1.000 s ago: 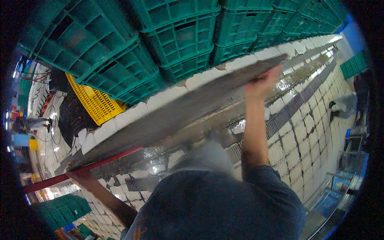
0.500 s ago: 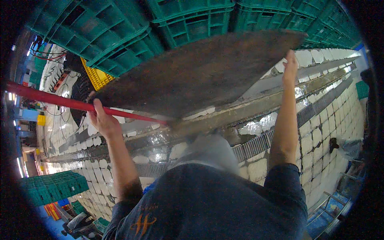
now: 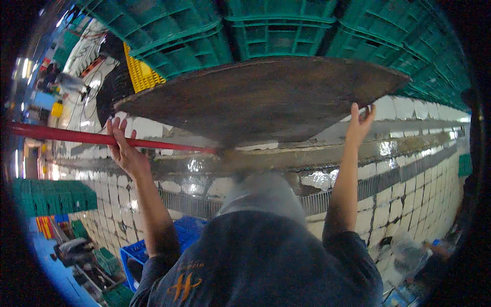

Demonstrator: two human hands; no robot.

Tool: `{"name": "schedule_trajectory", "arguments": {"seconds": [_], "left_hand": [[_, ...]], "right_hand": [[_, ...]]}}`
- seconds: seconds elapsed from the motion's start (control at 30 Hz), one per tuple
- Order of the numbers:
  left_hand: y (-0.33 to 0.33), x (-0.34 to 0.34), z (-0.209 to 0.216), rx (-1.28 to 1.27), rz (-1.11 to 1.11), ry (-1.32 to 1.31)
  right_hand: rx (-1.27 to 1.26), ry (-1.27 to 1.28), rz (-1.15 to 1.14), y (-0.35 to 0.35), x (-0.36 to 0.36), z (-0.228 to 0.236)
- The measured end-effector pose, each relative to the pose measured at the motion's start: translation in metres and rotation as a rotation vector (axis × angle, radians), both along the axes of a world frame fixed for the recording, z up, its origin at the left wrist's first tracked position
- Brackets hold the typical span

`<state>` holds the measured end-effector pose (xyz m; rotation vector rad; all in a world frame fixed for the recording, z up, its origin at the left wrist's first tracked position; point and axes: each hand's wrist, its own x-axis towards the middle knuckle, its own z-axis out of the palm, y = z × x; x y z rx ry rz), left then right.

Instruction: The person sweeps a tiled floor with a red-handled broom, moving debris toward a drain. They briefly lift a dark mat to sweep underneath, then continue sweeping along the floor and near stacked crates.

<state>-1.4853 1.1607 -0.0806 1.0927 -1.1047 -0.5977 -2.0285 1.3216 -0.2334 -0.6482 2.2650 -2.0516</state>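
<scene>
A broad dark-brown board (image 3: pixel 266 97) with a curved upper edge stands tilted in front of stacked green crates. My left hand (image 3: pixel 130 156) is below its left end, fingers stretched up and apart. A red pole or hose (image 3: pixel 61 134) crosses behind those fingers and ends in a blur below the board; no grip on it shows. At the board's lower right edge is my right hand (image 3: pixel 359 128), thumb and fingers spread. Its fingertips are at the edge, but whether they touch cannot be made out.
Green crates (image 3: pixel 281 33) are stacked behind the board, beside a yellow crate (image 3: pixel 146 71). A wet gutter with a metal grate (image 3: pixel 189 203) runs across the tiled floor (image 3: pixel 404 199). A blue crate (image 3: pixel 128 258) is close on my left; more green crates (image 3: pixel 53 197) stand farther left.
The board's right end has come down slightly, and it looks less blurred. My right hand has lowered and its fingers have spread; my left fingers have straightened. The view has turned somewhat.
</scene>
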Motion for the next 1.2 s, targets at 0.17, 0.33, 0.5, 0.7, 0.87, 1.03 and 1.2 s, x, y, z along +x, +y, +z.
{"name": "schedule_trajectory", "arguments": {"seconds": [0.17,0.33,0.5,0.7,0.87,1.03,1.2], "left_hand": [[0.056,0.031,0.0,0.027,0.036,0.071],[0.111,0.048,-0.013,0.045,0.072,0.093],[0.142,0.042,-0.016,0.056,0.071,0.069],[0.146,0.033,-0.011,0.1,0.069,0.125],[0.157,0.036,-0.014,0.064,0.051,0.17],[0.21,0.075,0.004,-0.16,0.001,0.301],[0.271,0.128,0.022,-0.311,0.046,0.321]], "right_hand": [[0.074,0.117,-0.103,0.012,0.017,-0.017],[0.084,0.161,-0.035,0.019,0.061,-0.026],[0.045,0.146,0.17,0.023,0.129,-0.015],[0.052,0.233,0.342,0.037,0.128,0.026],[0.178,0.248,0.432,0.014,0.114,0.048],[0.224,0.426,0.562,0.004,0.124,0.071],[0.01,1.134,0.37,0.006,0.125,0.135]]}}
